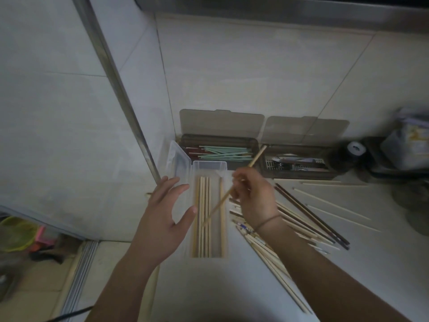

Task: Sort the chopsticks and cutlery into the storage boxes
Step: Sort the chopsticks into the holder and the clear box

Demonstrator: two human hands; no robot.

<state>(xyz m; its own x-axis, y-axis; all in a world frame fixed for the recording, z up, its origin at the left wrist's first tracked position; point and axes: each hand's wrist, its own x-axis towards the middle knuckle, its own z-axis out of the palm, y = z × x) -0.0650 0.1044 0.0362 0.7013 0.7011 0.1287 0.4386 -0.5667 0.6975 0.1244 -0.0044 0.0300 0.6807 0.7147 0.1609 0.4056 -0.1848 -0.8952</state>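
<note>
My right hand [254, 196] pinches one pale wooden chopstick [219, 204], tilted, its lower tip down among the several wooden chopsticks lying in the clear plastic box [210, 166]. My left hand [167, 212] hovers open at the box's left wall, thumb over the rim. A loose pile of wooden and dark brown chopsticks [301, 219] lies on the counter right of the box. Behind, a dark box [220, 139] holds green and red chopsticks. Beside it a second dark box [299, 174] holds metal cutlery.
The clear box's lid [177, 163] stands open at its left. Tiled walls rise behind and left of the counter. A black object with a white cap [354, 148] and a plastic container [408, 142] sit at the far right. The counter edge drops off to the left.
</note>
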